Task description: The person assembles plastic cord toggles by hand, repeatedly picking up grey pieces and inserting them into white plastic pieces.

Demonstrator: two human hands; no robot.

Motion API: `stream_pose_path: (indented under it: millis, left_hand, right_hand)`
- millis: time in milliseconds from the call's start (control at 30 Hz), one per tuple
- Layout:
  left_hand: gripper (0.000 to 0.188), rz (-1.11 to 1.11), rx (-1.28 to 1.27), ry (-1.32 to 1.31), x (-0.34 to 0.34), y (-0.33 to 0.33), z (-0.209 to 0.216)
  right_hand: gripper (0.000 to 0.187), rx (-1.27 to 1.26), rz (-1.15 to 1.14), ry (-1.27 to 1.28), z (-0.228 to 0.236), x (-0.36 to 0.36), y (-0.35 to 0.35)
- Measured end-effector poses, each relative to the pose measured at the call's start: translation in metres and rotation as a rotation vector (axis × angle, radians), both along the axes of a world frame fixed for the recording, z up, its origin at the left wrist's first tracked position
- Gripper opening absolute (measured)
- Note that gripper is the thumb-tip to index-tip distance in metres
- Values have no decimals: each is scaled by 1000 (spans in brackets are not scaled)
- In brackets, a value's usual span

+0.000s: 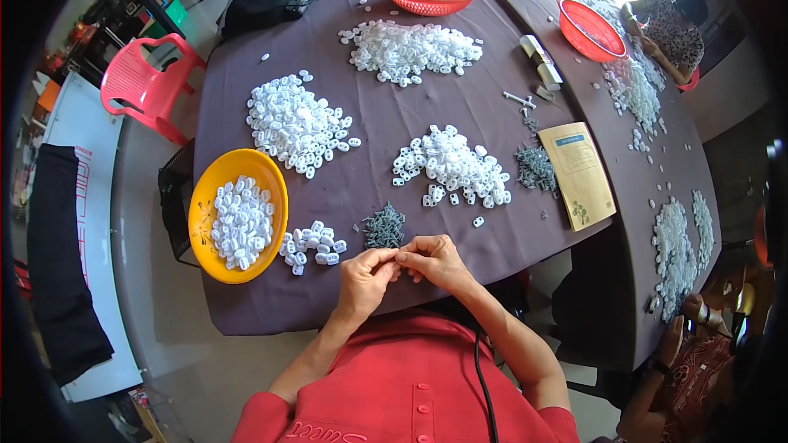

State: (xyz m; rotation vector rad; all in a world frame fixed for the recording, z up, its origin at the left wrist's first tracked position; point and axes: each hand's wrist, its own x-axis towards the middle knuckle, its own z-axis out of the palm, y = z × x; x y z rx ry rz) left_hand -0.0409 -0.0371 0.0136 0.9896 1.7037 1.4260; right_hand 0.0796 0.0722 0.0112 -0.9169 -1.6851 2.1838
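Observation:
My left hand [362, 280] and my right hand [441, 262] meet at the table's near edge, fingertips pinched together. Whatever they grip is too small and covered to make out. Just beyond them lies a heap of small grey screw-like pieces [384, 227]. Left of that is a small group of white plastic pieces [314, 243], each with two dark holes or marks. A yellow bowl [277, 226] of similar white pieces stands at the left edge. Farther off are a white heap with square openings [453, 166] and another white heap [297, 125].
A brown envelope [584, 184] lies right of a second grey heap [536, 169]. Red baskets [432, 5] and more white heaps [408, 51] cover the far side. A pink chair [146, 84] stands at left. Two other people sit along the right table, one [669, 37] far, one [689, 377] near.

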Motion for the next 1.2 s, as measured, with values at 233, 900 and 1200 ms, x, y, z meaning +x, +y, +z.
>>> stream_pose_path:
  millis: [233,900,1200]
  left_hand:
    - [5,-7,-9,-17,-8,0,0]
    - [12,-118,116,724,-7,51,23]
    - [5,-251,32,1018,27,129,-12]
  right_hand:
    - [16,-32,53,-38,9,-6,2]
    - [4,788,-346,-46,-6,43,3]
    - [6,671,-457,-26,-19,58,1]
